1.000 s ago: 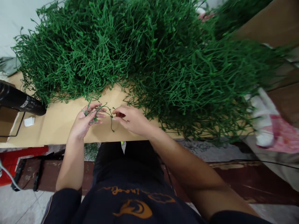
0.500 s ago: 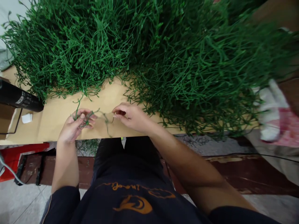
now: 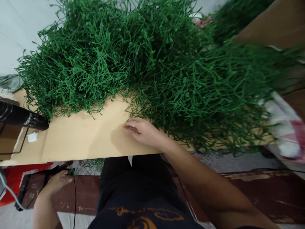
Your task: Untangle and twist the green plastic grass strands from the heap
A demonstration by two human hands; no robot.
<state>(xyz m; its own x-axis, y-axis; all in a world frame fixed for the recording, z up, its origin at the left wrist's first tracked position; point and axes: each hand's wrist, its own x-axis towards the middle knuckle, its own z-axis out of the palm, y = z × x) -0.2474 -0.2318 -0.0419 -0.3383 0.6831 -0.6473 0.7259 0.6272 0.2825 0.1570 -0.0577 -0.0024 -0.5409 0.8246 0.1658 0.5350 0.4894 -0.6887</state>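
My right hand [image 3: 141, 131] hovers over the front of the cardboard sheet [image 3: 78, 136], thumb and fingertips pinched together. Whatever lies between those fingertips is too small to make out. Below the board's front edge, at the left, is my left hand [image 3: 57, 183], fingers stretched out. A small green sprig [image 3: 71, 172] shows just beyond its fingertips. Behind my right hand, a big heap of thin green plastic-looking stems with small forked tips [image 3: 95, 60] covers the back of the board and spreads to the right [image 3: 209, 82].
A black vacuum bottle [image 3: 23, 116] lies at the left, with a white scrap [image 3: 32, 137] close by. A red-and-white bag [image 3: 290, 133] sits at the right edge. Below are a dark red bench [image 3: 85, 194], a red item [image 3: 9, 187] and green bits on the floor [image 3: 94, 164].
My left hand has moved from above the board down past its front edge, taking the green sprig along. My right hand stays near its place, and the view has shifted slightly.
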